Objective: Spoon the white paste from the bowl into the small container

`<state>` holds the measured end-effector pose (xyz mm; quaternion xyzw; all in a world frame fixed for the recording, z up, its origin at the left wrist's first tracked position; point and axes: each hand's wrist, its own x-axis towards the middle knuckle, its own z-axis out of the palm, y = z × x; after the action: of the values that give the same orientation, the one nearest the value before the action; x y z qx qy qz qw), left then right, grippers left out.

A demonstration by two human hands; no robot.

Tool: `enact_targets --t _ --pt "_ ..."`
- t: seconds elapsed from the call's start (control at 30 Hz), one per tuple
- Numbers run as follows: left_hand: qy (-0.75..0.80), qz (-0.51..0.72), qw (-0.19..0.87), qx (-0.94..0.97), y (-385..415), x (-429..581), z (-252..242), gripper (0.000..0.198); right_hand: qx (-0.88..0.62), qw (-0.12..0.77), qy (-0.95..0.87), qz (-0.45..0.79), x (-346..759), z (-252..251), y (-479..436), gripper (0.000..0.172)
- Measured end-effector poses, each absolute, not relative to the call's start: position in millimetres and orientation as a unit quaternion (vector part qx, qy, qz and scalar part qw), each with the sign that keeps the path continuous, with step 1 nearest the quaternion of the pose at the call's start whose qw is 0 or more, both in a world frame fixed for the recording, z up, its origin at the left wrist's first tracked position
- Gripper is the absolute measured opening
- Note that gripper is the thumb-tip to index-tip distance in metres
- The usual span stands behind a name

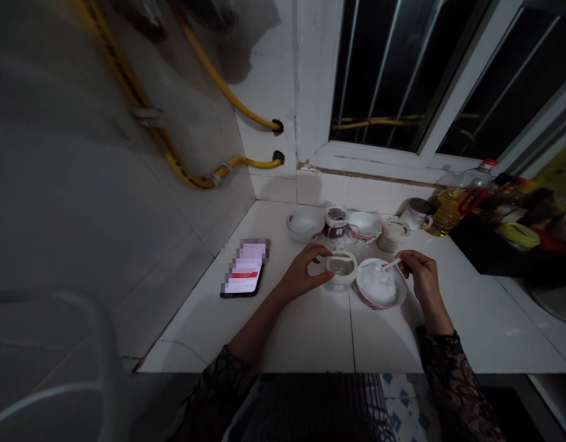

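Note:
My left hand [306, 273] grips a small glass jar [341, 271] with a cream-coloured rim, its fingers curled over the near side. My right hand [423, 282] pinches a small white spoon [391, 264] by its handle. The spoon's tip reaches over a white bowl [379, 301] with a red-patterned rim and touches the heaped white powder [377, 283] inside it. The jar stands just left of this bowl, and its contents are hard to make out.
On the white tiled counter [310, 337] stand two more patterned bowls [304, 224], a jar with dark contents [336, 224], a capped jar [393, 234] and a phone [244, 268]. A yellow oil bottle [451, 209] stands at the back right, below a barred window. Yellow hoses [204, 80] run along the wall.

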<state>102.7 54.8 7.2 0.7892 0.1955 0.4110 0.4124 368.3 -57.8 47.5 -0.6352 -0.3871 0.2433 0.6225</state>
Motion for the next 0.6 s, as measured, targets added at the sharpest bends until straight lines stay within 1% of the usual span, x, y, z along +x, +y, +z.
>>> enact_targets --t 0.1,0.23,0.43,0.53,0.6 --pt "0.202 0.405 0.413 0.79 54.1 103.0 6.9 0.031 -0.631 0.64 -0.356 0.254 374.4 46.6 -57.7 0.021" --pt "0.204 0.404 0.41 0.792 53.5 103.7 5.8 0.035 -0.633 0.642 -0.336 0.274 378.8 44.2 -57.4 0.023" --pt "0.19 0.401 0.408 0.798 54.5 104.1 4.3 0.053 -0.608 0.674 -0.31 0.284 371.3 47.1 -55.2 0.023" --pt "0.187 0.393 0.408 0.802 55.8 103.9 3.2 0.056 -0.583 0.684 -0.325 0.294 355.9 52.2 -53.7 0.024" --pt "0.184 0.392 0.407 0.804 56.5 103.8 2.3 0.057 -0.568 0.688 -0.361 0.273 341.1 55.4 -53.5 0.024"
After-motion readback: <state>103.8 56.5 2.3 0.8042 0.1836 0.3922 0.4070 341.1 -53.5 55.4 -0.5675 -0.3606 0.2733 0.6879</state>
